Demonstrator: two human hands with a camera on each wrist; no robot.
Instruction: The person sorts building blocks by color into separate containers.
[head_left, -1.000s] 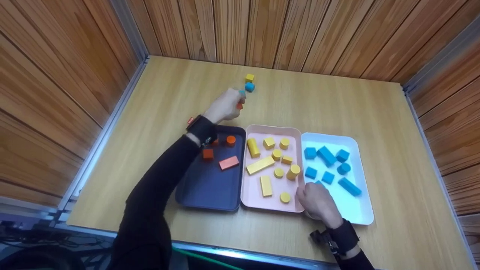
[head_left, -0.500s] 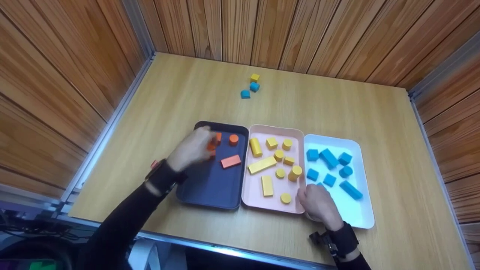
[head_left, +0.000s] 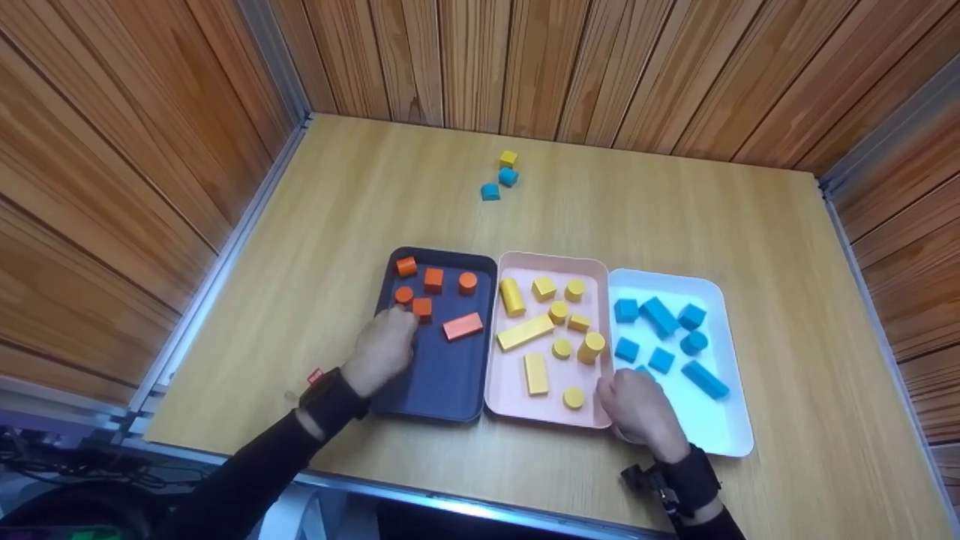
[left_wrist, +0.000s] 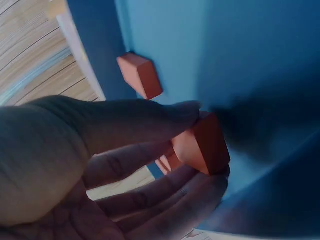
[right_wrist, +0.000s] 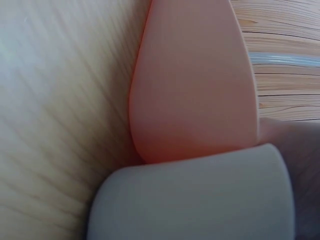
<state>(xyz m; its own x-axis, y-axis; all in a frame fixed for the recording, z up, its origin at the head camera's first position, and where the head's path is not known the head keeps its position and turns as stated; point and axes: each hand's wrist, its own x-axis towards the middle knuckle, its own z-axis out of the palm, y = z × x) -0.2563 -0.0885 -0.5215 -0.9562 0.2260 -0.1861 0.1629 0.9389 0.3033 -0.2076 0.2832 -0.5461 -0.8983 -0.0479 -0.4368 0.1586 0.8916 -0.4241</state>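
My left hand is low at the left side of the dark blue tray. Its thumb and fingers pinch an orange-red block, seen in the left wrist view; the head view hides it behind the hand. Just beyond lie an orange cube and a small orange cylinder. My right hand has its fingers curled over the adjoining rims of the pink tray and the white tray, at their front corners. In the right wrist view the two tray walls hide most of that hand.
Yellow blocks lie in the pink tray, blue blocks in the white one. At the table's far side sit a yellow cube and two blue blocks. Wooden walls stand at the back and sides.
My left hand has come back from near the far blue blocks, bringing an orange block, and moved down over the dark tray toward its left side. My right hand has stayed put.
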